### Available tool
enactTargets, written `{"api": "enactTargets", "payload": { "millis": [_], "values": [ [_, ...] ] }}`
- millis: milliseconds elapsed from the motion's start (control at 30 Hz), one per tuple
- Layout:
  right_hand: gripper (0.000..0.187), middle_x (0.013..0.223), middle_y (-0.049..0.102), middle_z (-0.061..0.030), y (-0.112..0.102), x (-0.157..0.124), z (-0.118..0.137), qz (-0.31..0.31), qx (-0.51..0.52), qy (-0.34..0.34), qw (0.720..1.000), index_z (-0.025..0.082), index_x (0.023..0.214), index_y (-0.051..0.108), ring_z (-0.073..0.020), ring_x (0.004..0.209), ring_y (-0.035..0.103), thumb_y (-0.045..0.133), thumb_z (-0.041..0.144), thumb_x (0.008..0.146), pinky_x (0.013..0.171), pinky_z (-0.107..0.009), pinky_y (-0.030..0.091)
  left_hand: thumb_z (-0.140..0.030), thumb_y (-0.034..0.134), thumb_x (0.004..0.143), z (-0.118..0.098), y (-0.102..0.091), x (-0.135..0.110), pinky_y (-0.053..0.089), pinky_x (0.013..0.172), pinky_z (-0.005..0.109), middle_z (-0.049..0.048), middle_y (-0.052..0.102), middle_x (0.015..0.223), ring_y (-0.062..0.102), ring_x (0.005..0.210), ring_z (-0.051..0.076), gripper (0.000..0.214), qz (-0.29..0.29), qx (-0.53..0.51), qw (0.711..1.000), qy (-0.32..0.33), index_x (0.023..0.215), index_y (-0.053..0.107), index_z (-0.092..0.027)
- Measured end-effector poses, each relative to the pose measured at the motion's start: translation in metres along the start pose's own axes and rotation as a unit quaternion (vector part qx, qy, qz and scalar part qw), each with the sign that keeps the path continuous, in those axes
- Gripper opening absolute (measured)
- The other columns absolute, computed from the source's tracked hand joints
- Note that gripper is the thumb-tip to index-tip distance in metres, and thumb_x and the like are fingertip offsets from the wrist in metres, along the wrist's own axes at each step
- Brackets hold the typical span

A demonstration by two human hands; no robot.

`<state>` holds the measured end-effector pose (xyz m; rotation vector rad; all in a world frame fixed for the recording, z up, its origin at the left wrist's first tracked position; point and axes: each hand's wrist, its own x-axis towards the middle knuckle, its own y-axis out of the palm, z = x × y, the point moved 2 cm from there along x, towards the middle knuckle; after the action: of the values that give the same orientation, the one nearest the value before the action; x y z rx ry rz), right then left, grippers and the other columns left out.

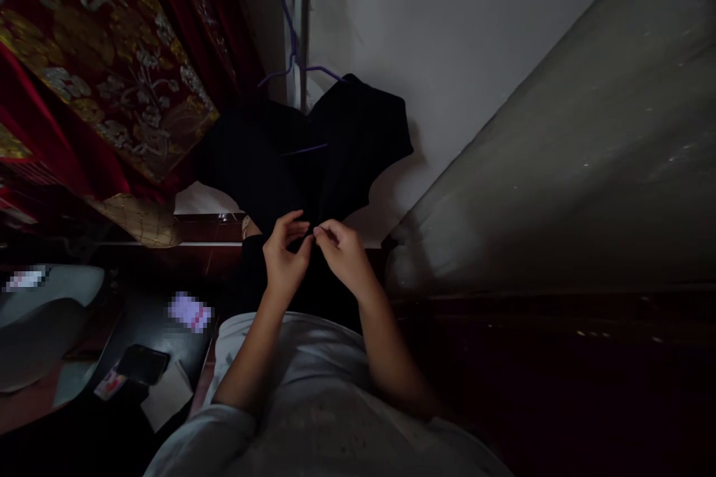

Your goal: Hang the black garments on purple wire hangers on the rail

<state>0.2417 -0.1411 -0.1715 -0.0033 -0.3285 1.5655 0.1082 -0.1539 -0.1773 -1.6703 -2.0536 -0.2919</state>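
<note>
A dark short-sleeved shirt (352,138) hangs in front of me on a purple hanger (291,52), its neck open at the top. My right hand (344,253) is closed in a pinch at the shirt's front edge, low on the middle. Close beside it, my left hand (285,253) has its fingers curved and apart from the thumb, the thumb tip near the right fingertips. Whatever small part lies between the fingertips is too dark to make out.
A red curtain with gold and silver patterns (106,52) hangs at the left. A grey covered surface (559,179) slopes along the right. Low on the left, a dark tabletop holds a black phone (144,365) and a white paper (168,395); a grey chair (39,339) stands beside it.
</note>
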Motion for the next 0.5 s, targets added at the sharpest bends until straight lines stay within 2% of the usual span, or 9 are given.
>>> {"api": "enactTargets", "payload": {
  "millis": [133, 267, 367, 500],
  "values": [
    [0.020, 0.071, 0.064, -0.0018, -0.001, 0.002, 0.000, 0.003, 0.052, 0.026, 0.998, 0.019, 0.078, 0.066, -0.0151, 0.067, 0.058, 0.061, 0.038, 0.083, 0.063, -0.028, 0.042, -0.006, 0.059, 0.090, 0.002, 0.001, -0.002, 0.063, 0.096, 0.034, 0.0081, 0.070, 0.112, 0.071, 0.106, 0.019, 0.032, 0.011, 0.005, 1.000, 0.010, 0.118, 0.066, -0.020],
    [0.025, 0.053, 0.049, 0.0035, 0.000, 0.019, 0.007, 0.046, 0.206, 0.116, 0.970, 0.018, 0.073, 0.067, -0.0082, 0.047, 0.039, 0.069, 0.043, 0.074, 0.045, -0.023, 0.025, -0.004, 0.057, 0.089, 0.003, 0.002, 0.002, 0.061, 0.098, 0.033, 0.0071, 0.067, 0.112, 0.069, 0.108, 0.018, 0.033, 0.007, 0.001, 1.000, 0.010, 0.117, 0.063, -0.021],
    [0.030, 0.047, 0.038, 0.0075, -0.006, 0.056, 0.025, 0.037, 0.292, 0.111, 0.949, 0.016, 0.071, 0.065, -0.0044, 0.042, 0.027, 0.077, 0.044, 0.070, 0.042, -0.022, 0.015, -0.001, 0.056, 0.087, 0.014, 0.003, 0.008, 0.061, 0.095, 0.030, 0.0058, 0.067, 0.106, 0.069, 0.104, 0.017, 0.034, 0.020, 0.002, 1.000, -0.004, 0.114, 0.061, -0.020],
    [0.029, 0.051, 0.035, 0.0085, -0.019, 0.118, 0.071, -0.022, 0.311, 0.057, 0.949, 0.016, 0.073, 0.060, -0.0027, 0.042, 0.028, 0.077, 0.038, 0.082, 0.040, -0.020, 0.015, 0.004, 0.053, 0.082, 0.044, 0.005, 0.014, 0.058, 0.084, 0.026, 0.0025, 0.064, 0.091, 0.068, 0.089, 0.015, 0.029, 0.037, 0.029, 0.999, -0.023, 0.100, 0.060, -0.018]
  ]
}}
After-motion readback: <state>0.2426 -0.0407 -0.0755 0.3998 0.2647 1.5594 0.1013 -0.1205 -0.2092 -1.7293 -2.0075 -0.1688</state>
